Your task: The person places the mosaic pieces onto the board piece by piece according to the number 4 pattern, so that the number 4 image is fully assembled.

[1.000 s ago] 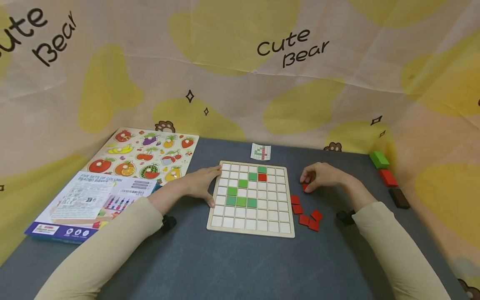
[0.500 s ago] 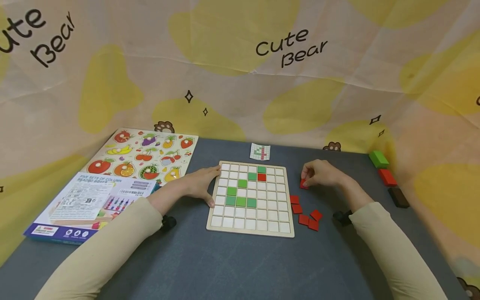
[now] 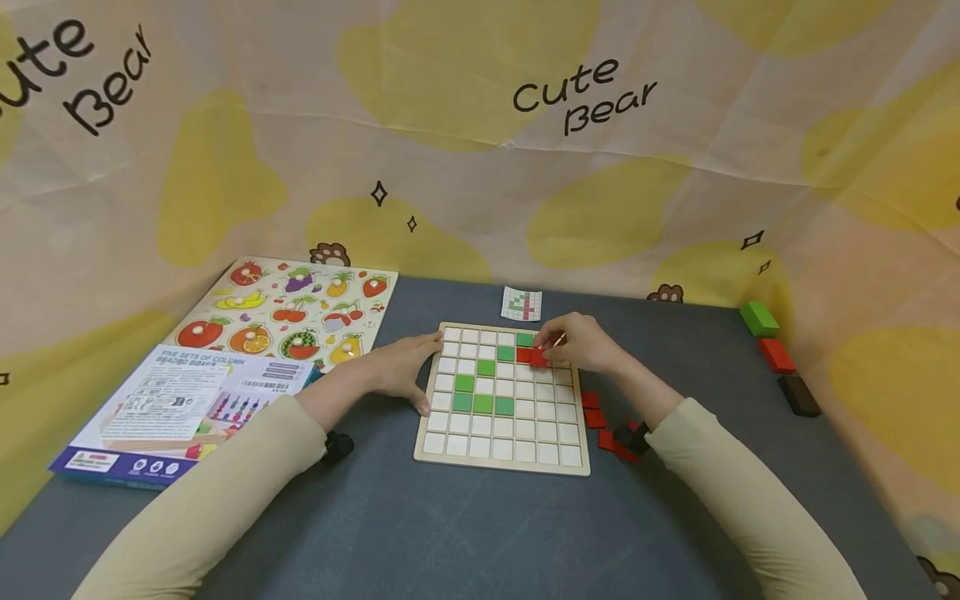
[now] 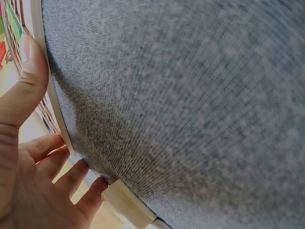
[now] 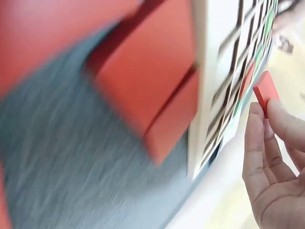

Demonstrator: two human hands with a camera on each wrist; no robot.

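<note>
A wooden grid board [image 3: 501, 465] lies on the dark grey table, with several green tiles [image 3: 482, 404] and one red tile [image 3: 522, 355] set in its cells. My right hand [image 3: 573, 343] hovers over the board's upper right and pinches a red tile [image 3: 538, 358] [image 5: 266, 90] just right of the placed red one. My left hand [image 3: 401, 369] rests flat against the board's left edge [image 4: 53, 109], thumb [image 4: 26, 83] on the frame. Loose red tiles [image 3: 592, 409] [image 5: 147, 90] lie on the table right of the board.
A small pattern card [image 3: 521, 303] lies behind the board. A fruit puzzle [image 3: 285, 310] and a printed box [image 3: 180, 408] sit at the left. Green [image 3: 759, 317], red [image 3: 776, 355] and dark [image 3: 798, 395] blocks line the right edge. Printed cloth walls surround the table.
My right hand picked a red tile from the table right of the board and carried it left over the board's upper right cells. The left hand stayed put.
</note>
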